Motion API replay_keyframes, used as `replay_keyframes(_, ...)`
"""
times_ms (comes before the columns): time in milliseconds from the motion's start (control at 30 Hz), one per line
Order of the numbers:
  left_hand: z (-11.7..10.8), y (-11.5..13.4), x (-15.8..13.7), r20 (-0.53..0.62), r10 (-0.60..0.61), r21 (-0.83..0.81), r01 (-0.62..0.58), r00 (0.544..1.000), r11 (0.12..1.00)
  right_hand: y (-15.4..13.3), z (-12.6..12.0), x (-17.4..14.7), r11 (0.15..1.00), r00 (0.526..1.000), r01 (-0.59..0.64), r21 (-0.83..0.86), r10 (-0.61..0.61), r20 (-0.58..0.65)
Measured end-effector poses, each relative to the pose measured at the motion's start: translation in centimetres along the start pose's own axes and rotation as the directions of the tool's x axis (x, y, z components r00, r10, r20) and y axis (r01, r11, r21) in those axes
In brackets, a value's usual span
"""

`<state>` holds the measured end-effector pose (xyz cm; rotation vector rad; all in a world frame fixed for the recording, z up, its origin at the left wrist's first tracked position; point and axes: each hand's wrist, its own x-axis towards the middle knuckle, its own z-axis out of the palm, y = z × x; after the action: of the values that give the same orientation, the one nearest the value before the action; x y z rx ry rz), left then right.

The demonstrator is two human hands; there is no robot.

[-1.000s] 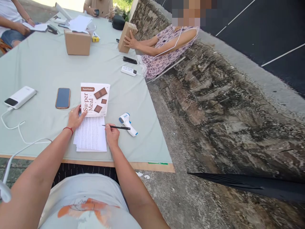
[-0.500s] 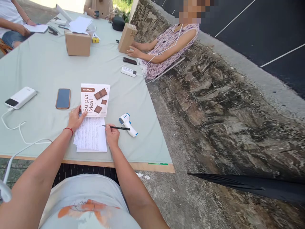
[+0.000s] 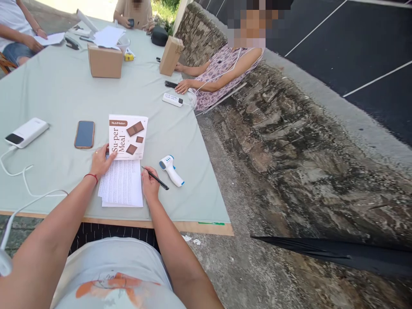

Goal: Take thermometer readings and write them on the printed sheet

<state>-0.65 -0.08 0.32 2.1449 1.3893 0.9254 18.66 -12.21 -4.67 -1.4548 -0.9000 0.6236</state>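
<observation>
My left hand (image 3: pixel 100 162) grips the lower left corner of a white box (image 3: pixel 128 137) printed "NutriMotion Su-per Meal" with brown squares, the thumb lying over its face. Below the box, and partly covered by it, is a stack of white paper (image 3: pixel 122 184) filled with rows of small writing. My right hand (image 3: pixel 150 183) is closed around a black pen (image 3: pixel 159 180) at the stack's right edge, the pen's tail slanting down to the right. Just right of that hand lies a white and blue infrared thermometer (image 3: pixel 172 171).
A phone (image 3: pixel 84 134) and a white power bank (image 3: pixel 27 133) with a cable lie to the left on the cloth-covered table (image 3: pixel 64 98). Farther off stand a cardboard box (image 3: pixel 104 62) under papers and a taller carton (image 3: pixel 171 56). Other people sit around the table.
The pen has swung from nearly level to a downward slant, its tip leaving the sheet's writing. The person on the right has moved one hand from the carton to a dark object on the table.
</observation>
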Motion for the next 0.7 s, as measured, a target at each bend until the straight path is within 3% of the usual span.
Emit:
replay_keyframes(100,0.0,0.0,0.1,0.006,0.011,0.002,-0.011,1.000,1.000,0.3,-1.3,0.7,0.944,0.973,0.227,-0.238,-0.209,0.099)
replay_keyframes(167,0.0,-0.1,0.1,0.003,0.012,0.006,-0.012,1.000,1.000,0.3,-2.3,1.4,0.857,0.940,0.331,-0.395,-0.262,0.218)
replay_keyframes(300,0.1,-0.2,0.1,-0.001,0.000,0.005,0.000,1.000,1.000,0.2,-3.7,2.8,0.654,0.888,0.438,-0.617,-0.207,0.411)
replay_keyframes(433,0.1,-0.4,-0.1,-0.005,-0.036,0.003,0.036,0.999,0.999,0.0,-3.6,3.7,0.487,0.829,0.537,-0.689,-0.152,0.539)
replay_keyframes(700,0.0,-0.4,-0.2,-0.006,-0.026,-0.002,0.026,1.000,1.000,-0.7,-2.8,5.2,0.334,0.763,0.633,-0.699,-0.112,0.637)
